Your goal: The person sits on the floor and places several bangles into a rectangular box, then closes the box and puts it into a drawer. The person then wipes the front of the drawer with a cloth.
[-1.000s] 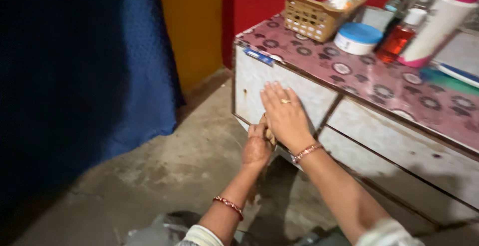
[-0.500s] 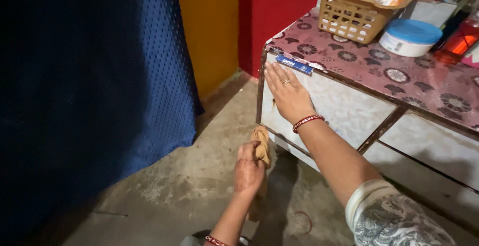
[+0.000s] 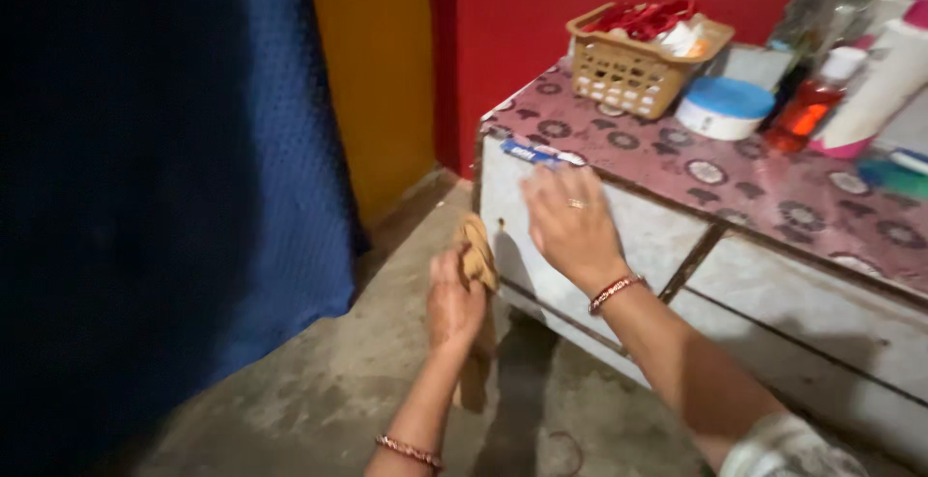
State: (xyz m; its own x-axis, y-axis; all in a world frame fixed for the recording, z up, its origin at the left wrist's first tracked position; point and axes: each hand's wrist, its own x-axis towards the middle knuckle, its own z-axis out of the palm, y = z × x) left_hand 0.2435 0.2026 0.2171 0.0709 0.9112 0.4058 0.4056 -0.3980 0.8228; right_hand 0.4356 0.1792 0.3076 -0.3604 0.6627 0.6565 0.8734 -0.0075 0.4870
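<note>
Bottles [image 3: 851, 81] cut off at top edge. Left hand [image 3: 454, 303] grip clamped on cloth [image 3: 476, 257]; right hand [image 3: 570, 226] flat, fingers apart, on drawer [image 3: 541, 245]. Blue-lidded tub [image 3: 723, 108] beside basket [image 3: 643, 66].

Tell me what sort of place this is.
Probably a room at home: a white cabinet topped with a patterned cover, a basket and bottles, a blue curtain, and a bare concrete floor.

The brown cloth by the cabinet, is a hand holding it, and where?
Yes. The left hand grips the brown cloth around its middle, with one end above the fist and the rest hanging below. The right hand holds nothing; it rests flat on the cabinet front.
</note>
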